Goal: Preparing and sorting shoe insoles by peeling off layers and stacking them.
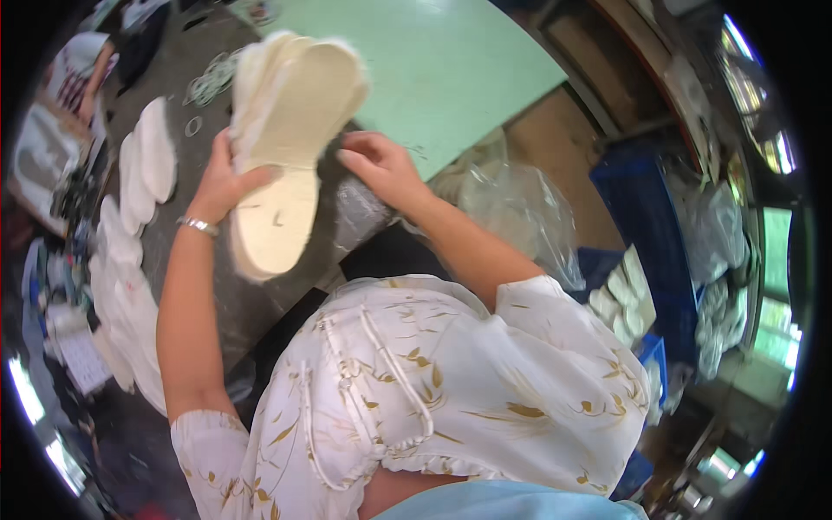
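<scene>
My left hand (227, 182) grips a stack of cream shoe insoles (286, 186), its thumb laid across the narrow middle of the top one. The stack is held upright lengthwise above a dark work surface, and its layers fan apart at the upper left. Just right of the stack is my right hand (379, 166), with fingers curled in toward the insoles' edge. Whatever those fingers hold, if anything, cannot be made out. More white insoles (156, 152) lie in a row to the left on the dark table (204, 260).
A pale green board (451, 69) covers the far side. White rubber bands (212, 80) lie at the far left. Clear plastic bags (520, 212) and a blue crate (646, 234) stand to the right. Another person's arm (97, 78) shows at the upper left.
</scene>
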Demonstrator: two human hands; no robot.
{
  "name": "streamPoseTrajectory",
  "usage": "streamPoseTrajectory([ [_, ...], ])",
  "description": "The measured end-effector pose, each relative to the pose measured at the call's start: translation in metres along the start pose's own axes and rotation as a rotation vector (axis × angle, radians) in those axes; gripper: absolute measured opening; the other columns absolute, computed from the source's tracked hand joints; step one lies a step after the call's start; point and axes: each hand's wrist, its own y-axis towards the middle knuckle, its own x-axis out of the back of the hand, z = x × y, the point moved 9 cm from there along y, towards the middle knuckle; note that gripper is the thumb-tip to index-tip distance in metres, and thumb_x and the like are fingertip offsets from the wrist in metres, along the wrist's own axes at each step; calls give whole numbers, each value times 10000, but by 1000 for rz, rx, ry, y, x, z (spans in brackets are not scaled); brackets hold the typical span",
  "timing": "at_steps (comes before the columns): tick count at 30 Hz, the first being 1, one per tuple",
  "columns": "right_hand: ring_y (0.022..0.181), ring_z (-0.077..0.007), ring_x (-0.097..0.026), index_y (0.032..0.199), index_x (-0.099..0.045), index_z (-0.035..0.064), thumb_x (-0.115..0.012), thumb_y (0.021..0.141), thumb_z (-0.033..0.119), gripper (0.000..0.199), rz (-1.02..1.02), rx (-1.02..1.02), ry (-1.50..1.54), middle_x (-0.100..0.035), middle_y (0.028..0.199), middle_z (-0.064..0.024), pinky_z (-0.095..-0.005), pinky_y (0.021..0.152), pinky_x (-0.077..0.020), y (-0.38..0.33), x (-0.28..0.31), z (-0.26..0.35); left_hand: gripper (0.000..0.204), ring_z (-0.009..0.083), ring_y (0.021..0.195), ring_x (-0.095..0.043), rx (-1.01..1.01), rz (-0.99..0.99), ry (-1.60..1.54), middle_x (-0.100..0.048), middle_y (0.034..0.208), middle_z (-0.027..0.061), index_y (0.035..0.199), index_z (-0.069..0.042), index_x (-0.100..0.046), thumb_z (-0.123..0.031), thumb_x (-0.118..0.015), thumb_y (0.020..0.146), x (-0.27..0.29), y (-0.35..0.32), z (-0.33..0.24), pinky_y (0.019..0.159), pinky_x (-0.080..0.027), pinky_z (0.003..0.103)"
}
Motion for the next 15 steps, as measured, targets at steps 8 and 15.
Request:
streamPoseTrajectory([
  [8, 1282, -245, -496, 1442, -390, 3, -734, 846, 266, 736, 465, -216, 988, -505, 1404, -146, -380, 1085, -392, -7, -99, 17, 869, 254, 1280, -436, -10, -15, -42, -424, 1406, 191, 1488, 57, -175, -192, -715, 854, -17, -19, -28, 1082, -344, 340],
  [15, 1195, -249, -582, 1367, -478, -6, -728, 824, 96, 607, 554, -185, 1195, -579, 1324, -148, -401, 1040, -459, -31, -23, 29, 891, 327, 1283, -458, -312, -102, 697, -454, 1397, 227, 1468, 37, -292, -307, -769, 799, -90, -22, -161, 1078, -359, 403],
])
